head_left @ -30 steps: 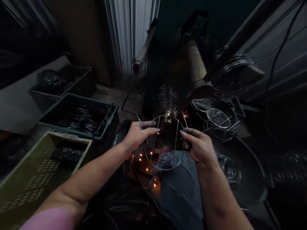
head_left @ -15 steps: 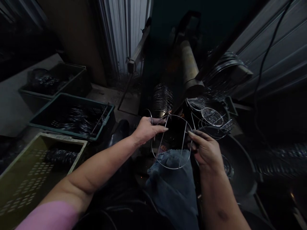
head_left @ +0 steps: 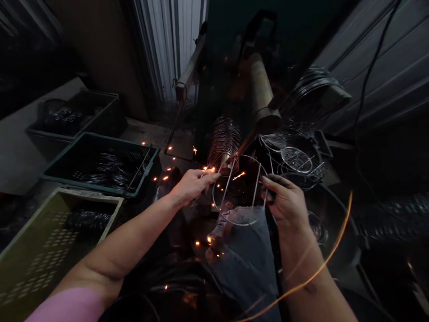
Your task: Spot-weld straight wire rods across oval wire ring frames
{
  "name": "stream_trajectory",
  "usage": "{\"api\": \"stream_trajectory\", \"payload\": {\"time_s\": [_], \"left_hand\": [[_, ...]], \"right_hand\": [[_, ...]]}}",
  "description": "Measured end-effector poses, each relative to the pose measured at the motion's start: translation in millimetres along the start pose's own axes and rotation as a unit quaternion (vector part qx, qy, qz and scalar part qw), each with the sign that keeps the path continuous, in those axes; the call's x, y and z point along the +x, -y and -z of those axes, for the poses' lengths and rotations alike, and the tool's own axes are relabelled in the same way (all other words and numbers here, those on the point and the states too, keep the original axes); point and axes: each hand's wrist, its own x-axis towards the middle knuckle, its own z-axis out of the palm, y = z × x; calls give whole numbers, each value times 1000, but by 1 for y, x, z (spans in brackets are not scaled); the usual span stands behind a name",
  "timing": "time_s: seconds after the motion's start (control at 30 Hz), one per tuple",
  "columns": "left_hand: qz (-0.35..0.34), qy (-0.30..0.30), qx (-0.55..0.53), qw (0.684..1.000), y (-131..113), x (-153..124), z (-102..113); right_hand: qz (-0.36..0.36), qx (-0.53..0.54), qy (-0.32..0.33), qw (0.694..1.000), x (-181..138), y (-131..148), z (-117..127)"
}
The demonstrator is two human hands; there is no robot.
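My right hand (head_left: 286,199) pinches the right side of a round wire frame (head_left: 246,223), a thin metal ring with straight bars across it. The frame's far edge meets a rod-like metal tip (head_left: 246,144) beneath a thick cylinder (head_left: 262,87). At the frame's left edge, my left hand (head_left: 192,187) is closed, thumb and fingers pressed together; what they hold is hard to make out. Bright orange sparks (head_left: 238,175) fly around both hands. Just beyond the fingers is a coil-like stack of wire rings (head_left: 225,136) on a bar.
Left of me stand a yellow crate (head_left: 63,192), a green crate (head_left: 130,194) and a dark crate (head_left: 114,100), each with metal parts inside. Wire pieces (head_left: 296,160) pile up at right, above a large round tub (head_left: 351,255). A blue cloth (head_left: 248,259) hangs below the frame.
Sparks have burst out, and one long orange streak crosses my right forearm. My left hand has shifted left and slightly down. The frame stays in my right hand, its near edge slightly higher.
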Motion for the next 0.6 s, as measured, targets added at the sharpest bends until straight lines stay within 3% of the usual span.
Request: {"api": "stream_trajectory", "payload": {"time_s": [0.07,0.13,0.27,0.33,0.47,0.53,0.6], "left_hand": [[-24,-69,24,997,10,-13,17],[-14,-95,33,995,16,-28,32],[61,-55,-23,996,14,-56,42],[92,-10,-83,992,11,-64,37],[112,72,-163,978,25,-64,13],[124,76,-166,975,38,-63,0],[141,70,-145,977,50,-66,-11]], "right_hand": [[20,-18,13,1000,9,-9,-7],[55,-83,16,995,17,-17,-14],[158,-291,10,943,6,-28,-16],[165,-330,63,927,-16,-32,-12],[58,-289,291,910,-70,-42,4],[-11,-240,299,924,-89,-47,17],[-67,-178,229,955,-101,-52,32]]}}
